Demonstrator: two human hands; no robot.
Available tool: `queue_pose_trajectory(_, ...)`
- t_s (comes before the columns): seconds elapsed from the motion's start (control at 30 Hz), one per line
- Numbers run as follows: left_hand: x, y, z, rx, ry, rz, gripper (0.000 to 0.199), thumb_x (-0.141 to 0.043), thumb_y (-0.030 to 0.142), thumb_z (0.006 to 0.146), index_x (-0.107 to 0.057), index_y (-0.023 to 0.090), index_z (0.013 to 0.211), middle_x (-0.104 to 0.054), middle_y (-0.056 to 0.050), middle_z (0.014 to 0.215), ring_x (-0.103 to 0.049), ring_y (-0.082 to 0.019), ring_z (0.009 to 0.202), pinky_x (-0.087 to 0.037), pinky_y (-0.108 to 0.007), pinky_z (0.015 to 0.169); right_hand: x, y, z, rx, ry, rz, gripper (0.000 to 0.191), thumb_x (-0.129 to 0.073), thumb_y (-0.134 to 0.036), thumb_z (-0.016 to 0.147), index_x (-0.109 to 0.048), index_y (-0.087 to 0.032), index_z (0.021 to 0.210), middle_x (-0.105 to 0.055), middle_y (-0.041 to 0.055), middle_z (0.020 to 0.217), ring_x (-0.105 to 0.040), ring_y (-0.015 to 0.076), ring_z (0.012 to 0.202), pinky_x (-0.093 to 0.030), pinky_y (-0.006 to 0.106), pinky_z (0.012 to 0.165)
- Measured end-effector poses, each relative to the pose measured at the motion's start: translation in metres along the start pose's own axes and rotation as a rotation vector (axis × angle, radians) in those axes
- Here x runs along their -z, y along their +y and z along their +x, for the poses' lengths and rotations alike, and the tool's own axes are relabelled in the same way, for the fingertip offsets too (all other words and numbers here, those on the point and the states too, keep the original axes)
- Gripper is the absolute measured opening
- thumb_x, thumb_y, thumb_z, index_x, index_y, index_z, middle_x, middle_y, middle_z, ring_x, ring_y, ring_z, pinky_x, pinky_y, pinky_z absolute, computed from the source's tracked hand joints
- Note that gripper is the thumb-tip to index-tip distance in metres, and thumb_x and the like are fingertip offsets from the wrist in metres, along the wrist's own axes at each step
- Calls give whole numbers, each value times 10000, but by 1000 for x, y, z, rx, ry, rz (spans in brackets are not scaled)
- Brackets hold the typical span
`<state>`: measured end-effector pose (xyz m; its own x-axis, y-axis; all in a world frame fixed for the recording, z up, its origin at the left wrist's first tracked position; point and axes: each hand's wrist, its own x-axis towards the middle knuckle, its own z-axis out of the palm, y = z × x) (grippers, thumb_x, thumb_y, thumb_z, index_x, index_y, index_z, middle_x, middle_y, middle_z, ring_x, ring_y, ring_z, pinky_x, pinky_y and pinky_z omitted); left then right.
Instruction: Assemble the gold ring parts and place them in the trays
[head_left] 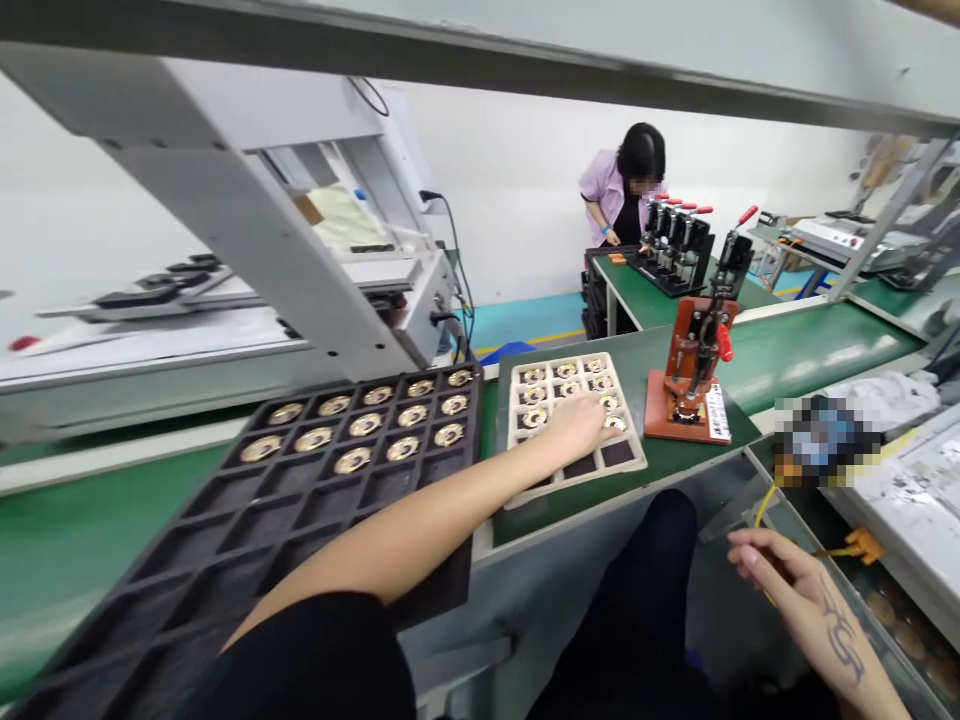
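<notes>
My left hand point(576, 432) reaches over a cream compartment tray point(517, 440). Its fingers are closed at a gold-and-silver ring-shaped metal part point(615, 424) in the right column; the fingertips are partly hidden. Similar ring parts point(534, 394) fill the other upper compartments, while the front row shows bare dark bottoms. My right hand point(787, 575) is held low at the right, thumb and fingers drawn together. What they hold, if anything, I cannot make out. A yellow cord point(763, 505) runs behind that hand.
A large black tray point(300, 500) holds rows of ring parts at its far end. A red-brown toggle press point(690, 400) stands right of the cream tray. Across the green bench, a person in a lilac top point(600, 185) is near several black presses point(675, 245). A metal beam crosses overhead.
</notes>
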<state>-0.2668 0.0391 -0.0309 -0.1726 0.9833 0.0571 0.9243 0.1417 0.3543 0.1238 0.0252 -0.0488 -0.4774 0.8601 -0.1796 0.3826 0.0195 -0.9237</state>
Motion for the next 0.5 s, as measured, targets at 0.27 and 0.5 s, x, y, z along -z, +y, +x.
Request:
queue_pose_trajectory(0.27,-7,-10,10,133,-21,-96,239,-808,404,848,-710,187,832,-725,-83,896,-700,-274,859,-526,-343,784,27,20,-32,-44,130,-12,545,-687,-729,912,-843,-260,1140,-815,103,1032,-757,313,973,-626,382,902)
queue_pose_trajectory(0.5,0,3,10,90,24,-135,160,-740,232,804,-595,206,742,-672,-45,791,-678,-256,818,-528,-342,776,27,12,-29,5,129,65,536,-699,-709,929,-836,-233,1133,-814,105,990,-763,302,933,-624,383,849)
